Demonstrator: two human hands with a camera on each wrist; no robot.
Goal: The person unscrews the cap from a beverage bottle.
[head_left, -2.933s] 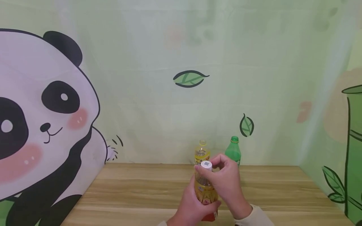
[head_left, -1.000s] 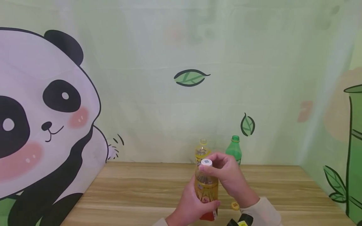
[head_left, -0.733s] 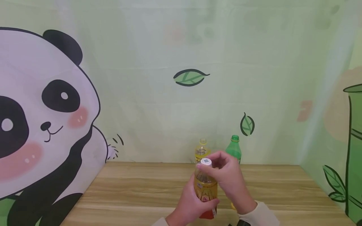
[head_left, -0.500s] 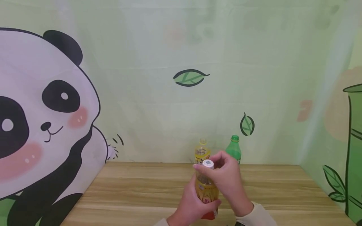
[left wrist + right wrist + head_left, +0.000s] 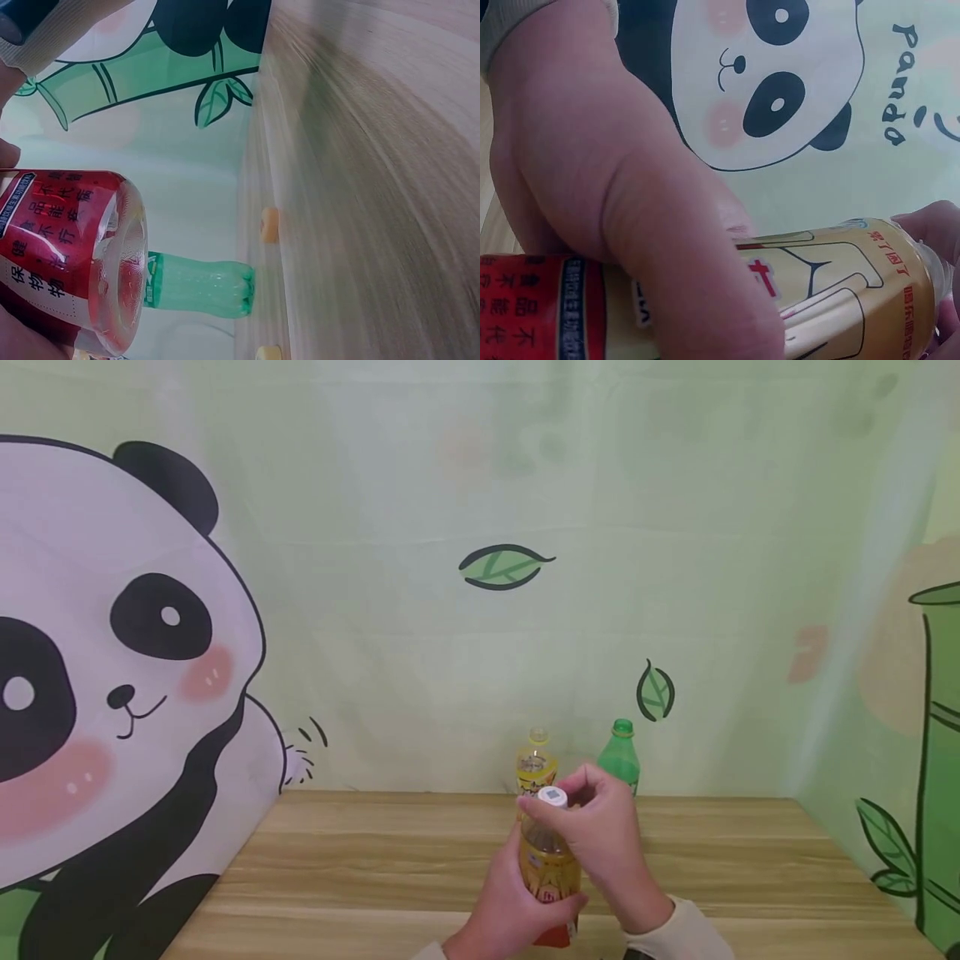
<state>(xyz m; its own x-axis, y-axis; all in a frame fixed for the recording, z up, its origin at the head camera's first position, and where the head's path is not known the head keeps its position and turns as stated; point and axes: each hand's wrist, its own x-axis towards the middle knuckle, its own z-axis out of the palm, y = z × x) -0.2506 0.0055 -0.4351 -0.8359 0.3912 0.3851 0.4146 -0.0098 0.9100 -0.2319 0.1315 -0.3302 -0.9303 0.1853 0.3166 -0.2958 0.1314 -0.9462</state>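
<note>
In the head view, my left hand [image 5: 506, 902] grips the body of a gold and red plastic drink bottle [image 5: 551, 870], thumb across its front. At the bottle's top, my right hand [image 5: 606, 835] pinches the white cap [image 5: 552, 796] between thumb and fingers. The left wrist view shows the red base end of the bottle [image 5: 64, 247] held off the tabletop. Seen from the right wrist, the left hand [image 5: 637, 187] wraps round the gold label, and some right-hand fingers [image 5: 937, 232] are at the neck. The cap's underside is hidden.
Behind the hands stand a yellow-labelled clear bottle [image 5: 536, 762] and a green bottle [image 5: 620, 757], both without caps. Two small yellow-orange caps [image 5: 270, 225] lie on the wooden table [image 5: 360, 877]. A printed panda curtain [image 5: 375, 610] closes off the back.
My right hand shifts back and forth in small turns on the white cap while the left keeps its grip. The right forearm has swung left, hiding a yellow cap that showed beside it.
</note>
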